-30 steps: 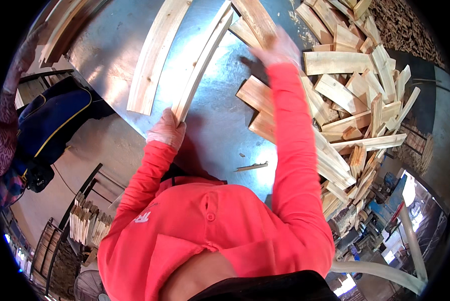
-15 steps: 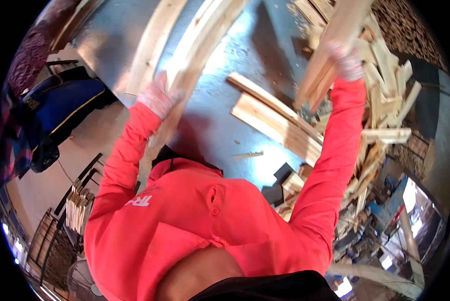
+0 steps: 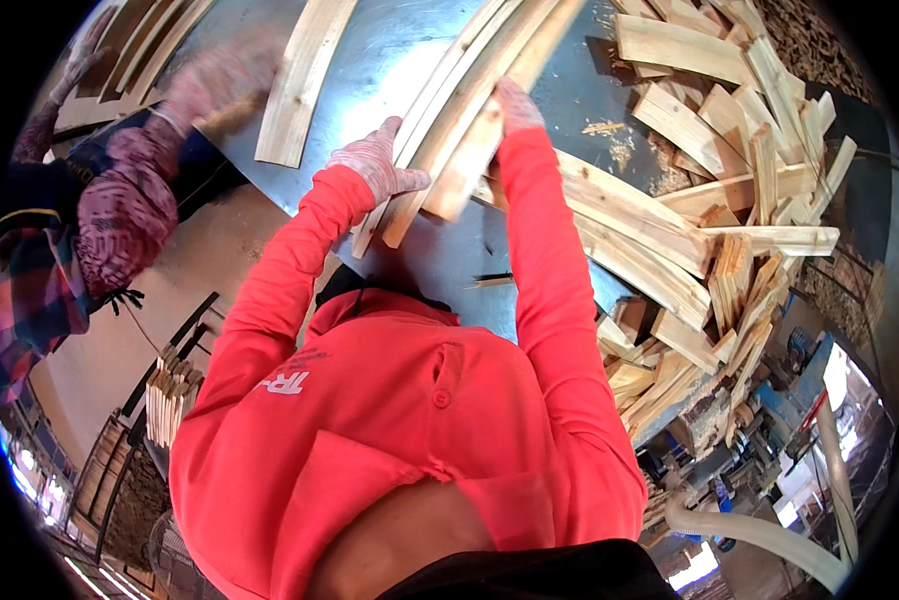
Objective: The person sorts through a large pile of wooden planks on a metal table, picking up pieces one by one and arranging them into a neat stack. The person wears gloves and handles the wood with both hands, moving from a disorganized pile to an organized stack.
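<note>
Several long pale wooden boards (image 3: 466, 128) lie side by side, slanting over the metal table between my two hands. My left hand (image 3: 371, 165), in a whitish glove, is closed at their left side, its thumb across the near part. On the right side my gloved right hand (image 3: 517, 106) grips the outermost board; some of its fingers are hidden. The near ends of the boards are uneven. Left of them a single wide board (image 3: 303, 85) lies apart on the table. More boards (image 3: 637, 225) rest to the right of my right forearm.
A heap of short wood pieces (image 3: 734, 130) covers the table's right side. The metal table (image 3: 374, 95) carries some wood chips (image 3: 604, 128). At the left a co-worker's patterned sleeve (image 3: 129, 215) and blurred gloved hand (image 3: 219, 85) reach over the table corner. Machinery (image 3: 759, 440) stands at lower right.
My right hand has come left from the heap with its boards, now against those at my left hand. My left hand has shifted slightly right. A co-worker's arm has entered from the left.
</note>
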`<state>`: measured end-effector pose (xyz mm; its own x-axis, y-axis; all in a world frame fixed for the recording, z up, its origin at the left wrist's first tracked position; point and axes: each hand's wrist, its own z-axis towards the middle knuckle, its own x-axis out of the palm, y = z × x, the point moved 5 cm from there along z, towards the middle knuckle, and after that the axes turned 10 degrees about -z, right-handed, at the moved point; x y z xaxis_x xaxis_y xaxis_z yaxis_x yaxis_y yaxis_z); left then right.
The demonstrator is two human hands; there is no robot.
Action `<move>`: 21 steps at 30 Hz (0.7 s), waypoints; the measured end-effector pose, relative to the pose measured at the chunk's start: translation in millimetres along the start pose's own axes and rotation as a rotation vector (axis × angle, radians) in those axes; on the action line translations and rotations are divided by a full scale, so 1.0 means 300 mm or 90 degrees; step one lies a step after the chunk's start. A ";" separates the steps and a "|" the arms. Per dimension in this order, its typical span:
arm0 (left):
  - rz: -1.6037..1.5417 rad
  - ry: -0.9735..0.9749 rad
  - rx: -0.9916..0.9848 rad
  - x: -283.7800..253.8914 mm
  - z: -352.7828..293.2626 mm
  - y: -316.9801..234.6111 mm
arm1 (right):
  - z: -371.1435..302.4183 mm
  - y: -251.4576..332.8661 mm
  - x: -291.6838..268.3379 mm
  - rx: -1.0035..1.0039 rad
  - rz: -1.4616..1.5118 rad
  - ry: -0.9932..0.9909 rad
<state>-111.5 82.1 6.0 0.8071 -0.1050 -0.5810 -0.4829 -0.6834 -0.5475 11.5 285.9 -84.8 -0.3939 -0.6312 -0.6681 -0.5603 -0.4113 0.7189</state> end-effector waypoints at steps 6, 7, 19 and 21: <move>-0.166 0.029 0.078 0.033 0.085 0.111 | -0.080 0.092 0.138 0.199 0.021 0.154; -0.178 0.050 0.070 0.027 0.045 0.058 | -0.091 0.108 0.177 0.118 -0.158 0.166; -0.158 -0.172 0.088 0.013 0.012 0.160 | -0.319 0.066 -0.582 0.128 -0.635 0.246; -0.176 -0.151 0.098 -0.014 -0.005 0.192 | -0.261 0.113 -0.663 0.110 -0.255 0.119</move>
<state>-142.2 42.0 -22.2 0.8221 0.2502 -0.5114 -0.3177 -0.5438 -0.7767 127.8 345.9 87.4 0.0072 -0.5598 -0.8286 -0.7604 -0.5412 0.3590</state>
